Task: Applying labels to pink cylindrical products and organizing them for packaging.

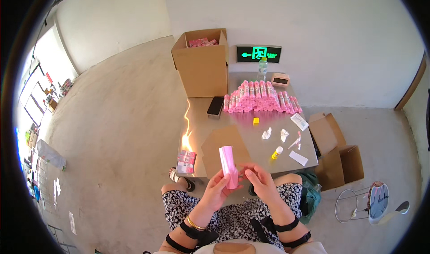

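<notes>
While the left hand (218, 187) holds a pink box (227, 157) over the cardboard (224, 136), I can't tell if the right hand (261, 180) grips too. Tubes (257, 98) piled past the cardboard look done; the stack (187, 161) left of it seems not done.

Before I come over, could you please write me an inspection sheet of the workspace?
Surface: metal-looking table, shiny, with a bright streak at its left, perhaps glare; a cardboard sheet lies near the front edge.
Job's things: pink-and-white carton in hand; pile of pink tubes toward the back; pink stack at the front left corner.
Clutter: phone, bottle, yellow cube, crumpled tissues, yellow-and-white tube.
Hands: left hand holds the carton; right hand is beside it, contact unclear.
Cables: nothing seen.
Surroundings: tall cardboard box at back left; lit green sign behind; open cardboard boxes at right.
</notes>
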A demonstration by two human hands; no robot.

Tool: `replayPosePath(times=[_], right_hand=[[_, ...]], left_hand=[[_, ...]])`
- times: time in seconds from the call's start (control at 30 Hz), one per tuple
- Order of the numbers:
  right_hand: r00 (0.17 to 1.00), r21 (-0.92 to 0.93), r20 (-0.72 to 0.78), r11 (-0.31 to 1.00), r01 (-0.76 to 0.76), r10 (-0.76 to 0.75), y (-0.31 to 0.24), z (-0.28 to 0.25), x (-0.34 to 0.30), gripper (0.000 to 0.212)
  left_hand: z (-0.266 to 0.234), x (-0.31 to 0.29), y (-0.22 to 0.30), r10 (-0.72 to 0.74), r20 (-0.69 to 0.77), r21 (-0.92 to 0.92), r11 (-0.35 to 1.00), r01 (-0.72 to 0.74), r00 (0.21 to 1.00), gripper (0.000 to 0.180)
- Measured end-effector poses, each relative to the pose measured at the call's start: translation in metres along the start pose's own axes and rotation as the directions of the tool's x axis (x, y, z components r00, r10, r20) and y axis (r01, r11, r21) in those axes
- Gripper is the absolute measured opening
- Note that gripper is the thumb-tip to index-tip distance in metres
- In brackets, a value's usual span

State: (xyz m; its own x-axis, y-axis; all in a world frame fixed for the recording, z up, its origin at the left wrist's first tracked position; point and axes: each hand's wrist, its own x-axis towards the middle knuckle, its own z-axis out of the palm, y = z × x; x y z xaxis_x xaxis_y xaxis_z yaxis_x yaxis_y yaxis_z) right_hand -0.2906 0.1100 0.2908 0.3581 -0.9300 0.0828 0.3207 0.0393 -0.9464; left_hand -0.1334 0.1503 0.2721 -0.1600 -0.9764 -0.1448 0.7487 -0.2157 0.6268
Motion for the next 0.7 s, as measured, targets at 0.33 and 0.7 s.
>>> replayPosePath(times=[0.33,0.7], right_hand=[[0.999,-0.23,0.03,0.973,0.029,-0.022,-0.033,0.016,-0.042,0.022],[0.99,-0.204,-0.061,0.973,0.111,-0.126,-0.062,0.026,-0.047,0.013]], left_hand=[[0.044,-0.057,-0.008,0.071,0.142,0.25,0.963,-0.105,0.987,0.048],[0.065,-0.066,0.002,0.096,0.145,0.19,0.974,-0.123,0.985,0.046]])
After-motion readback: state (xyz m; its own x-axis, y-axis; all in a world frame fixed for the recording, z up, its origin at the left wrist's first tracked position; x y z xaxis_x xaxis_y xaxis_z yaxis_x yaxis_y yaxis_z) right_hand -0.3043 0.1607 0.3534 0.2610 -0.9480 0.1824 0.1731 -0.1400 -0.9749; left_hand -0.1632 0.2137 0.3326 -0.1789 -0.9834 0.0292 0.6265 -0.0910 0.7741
